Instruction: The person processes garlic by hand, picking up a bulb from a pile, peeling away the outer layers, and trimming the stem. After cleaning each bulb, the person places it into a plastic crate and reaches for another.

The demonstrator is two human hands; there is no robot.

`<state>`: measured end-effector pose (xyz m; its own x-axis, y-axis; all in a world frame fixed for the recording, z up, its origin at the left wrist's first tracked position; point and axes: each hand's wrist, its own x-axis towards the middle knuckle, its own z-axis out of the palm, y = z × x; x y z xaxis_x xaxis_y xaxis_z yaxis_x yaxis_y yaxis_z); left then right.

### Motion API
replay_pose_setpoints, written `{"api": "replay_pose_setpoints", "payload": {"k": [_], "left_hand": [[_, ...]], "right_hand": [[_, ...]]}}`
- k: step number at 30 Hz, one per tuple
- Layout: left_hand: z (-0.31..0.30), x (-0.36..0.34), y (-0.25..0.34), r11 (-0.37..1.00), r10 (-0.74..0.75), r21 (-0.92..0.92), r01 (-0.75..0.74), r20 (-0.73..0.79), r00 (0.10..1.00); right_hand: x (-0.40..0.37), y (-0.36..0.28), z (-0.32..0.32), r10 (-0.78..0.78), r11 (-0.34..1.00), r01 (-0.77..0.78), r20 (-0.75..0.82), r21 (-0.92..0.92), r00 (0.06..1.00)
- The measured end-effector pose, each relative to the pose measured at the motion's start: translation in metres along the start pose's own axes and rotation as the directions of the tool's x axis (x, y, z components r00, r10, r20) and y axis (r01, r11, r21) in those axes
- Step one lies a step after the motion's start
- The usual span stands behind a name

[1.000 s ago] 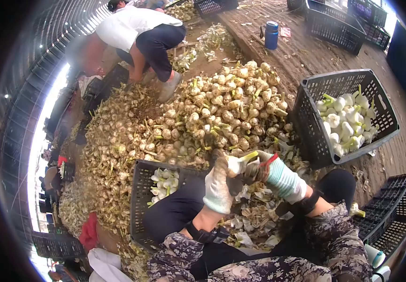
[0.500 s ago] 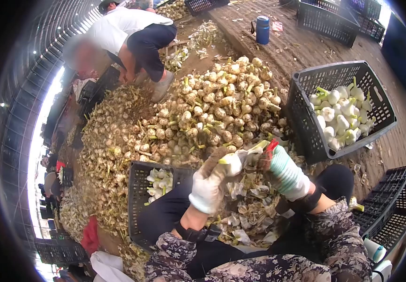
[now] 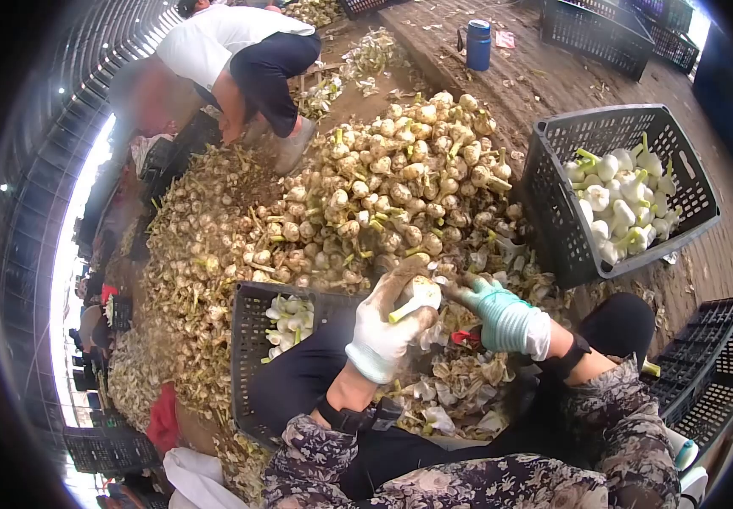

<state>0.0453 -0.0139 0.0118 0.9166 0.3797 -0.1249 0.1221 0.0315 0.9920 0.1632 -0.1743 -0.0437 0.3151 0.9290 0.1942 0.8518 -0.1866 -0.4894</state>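
Note:
My left hand (image 3: pixel 383 329), in a white glove with soiled fingers, is wrapped round a garlic bulb (image 3: pixel 422 293) whose short green stem points down and left. Close to the bulb's right side are the fingertips of my right hand (image 3: pixel 506 316), gloved in pale green and white. A small red object (image 3: pixel 466 338) sticks out beneath the right hand's curled fingers; I cannot tell what tool it is. Peeled garlic skins (image 3: pixel 460 382) lie below both hands, between my legs. Just beyond the hands rises a heap of unpeeled garlic bulbs (image 3: pixel 400 178).
A black crate (image 3: pixel 544 212) of cleaned white garlic stands on the right. Another crate (image 3: pixel 243 365) with trimmed garlic pieces (image 3: pixel 290 327) is beside my left leg. Another person (image 3: pixel 239 59) bends over the heap at upper left. A blue flask (image 3: pixel 478 47) stands behind.
The bulb has turned in my left hand, its stem now pointing down-left. My right hand has lowered, and the red object has moved from above its thumb to below its fingers.

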Motion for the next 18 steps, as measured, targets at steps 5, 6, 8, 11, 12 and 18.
{"api": "replay_pose_setpoints", "payload": {"k": [5,6,8,11,12,18], "left_hand": [[0.005,-0.001,-0.001,0.939,0.081,0.333,-0.087,0.033,0.996],[0.008,-0.001,0.001,0.912,0.137,0.38,-0.153,0.069,0.988],[0.009,0.001,-0.001,0.965,0.134,0.218,-0.144,0.063,0.989],[0.009,-0.003,0.003,0.954,-0.111,-0.267,0.135,0.103,0.988],[0.011,-0.003,0.006,0.954,-0.109,-0.268,0.133,0.102,0.989],[0.014,-0.001,-0.003,0.973,-0.011,-0.228,0.024,0.055,0.998]], "right_hand": [[0.02,-0.01,-0.029,0.397,0.479,-0.338,0.144,0.81,0.907],[0.022,-0.014,-0.027,0.337,0.4,-0.299,0.165,0.866,0.927],[0.022,-0.012,-0.038,0.255,0.345,-0.328,0.248,0.879,0.935],[0.016,0.008,-0.037,0.25,-0.046,-0.33,0.331,0.943,0.91],[0.016,0.011,-0.034,0.249,-0.044,-0.331,0.331,0.943,0.91],[0.017,-0.005,-0.018,0.37,0.029,-0.274,0.244,0.961,0.897]]}}
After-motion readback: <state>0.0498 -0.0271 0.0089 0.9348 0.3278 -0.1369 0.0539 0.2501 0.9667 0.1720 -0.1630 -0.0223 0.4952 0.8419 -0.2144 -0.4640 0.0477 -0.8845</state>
